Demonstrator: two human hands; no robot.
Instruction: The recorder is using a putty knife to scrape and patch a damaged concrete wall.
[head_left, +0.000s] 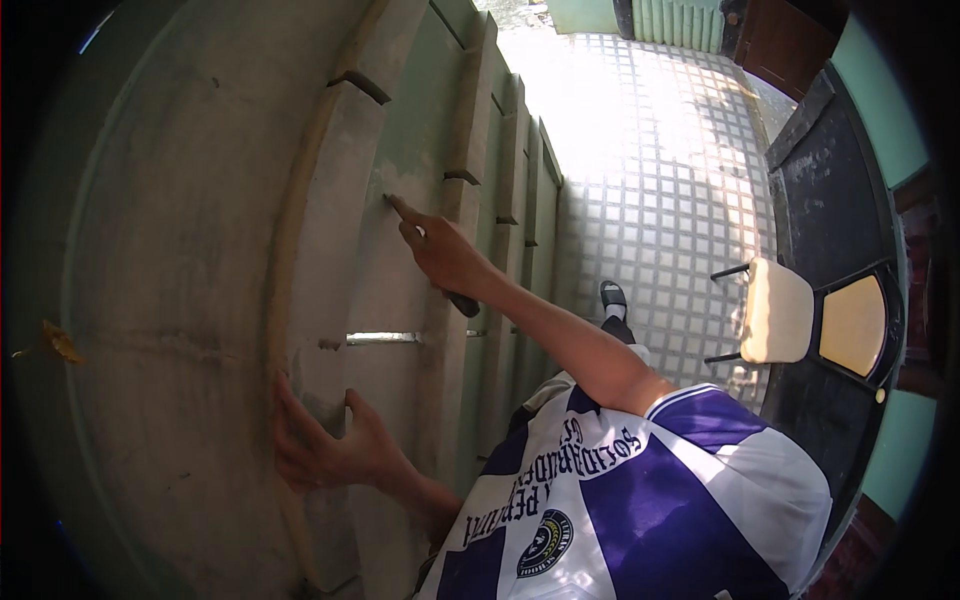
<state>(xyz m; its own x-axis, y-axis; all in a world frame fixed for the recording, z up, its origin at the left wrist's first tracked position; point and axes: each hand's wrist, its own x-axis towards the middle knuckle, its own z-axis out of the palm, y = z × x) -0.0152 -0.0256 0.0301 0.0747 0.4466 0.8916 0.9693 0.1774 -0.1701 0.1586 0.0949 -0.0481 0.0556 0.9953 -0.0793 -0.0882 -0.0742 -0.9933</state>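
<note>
My right hand (440,255) is closed around a dark-handled tool (462,304); the handle's end pokes out below the palm. The index finger stretches forward along it, and its working end near the fingertip is too small to make out. That fingertip meets a pale green panel (410,130) with whitish, worn patches, set in a wooden frame. Lower down, my left hand (335,440) rests with fingers spread on the frame's long wooden edge (290,250). It holds nothing that I can see.
Raised wooden slats (470,110) cross the frame, and a narrow slot (383,338) lets light through between the hands. Left of it stands a large greyish board (170,270). On the right are a tiled floor (650,190), a cream-seated chair (778,310) and dark panels (835,190).
</note>
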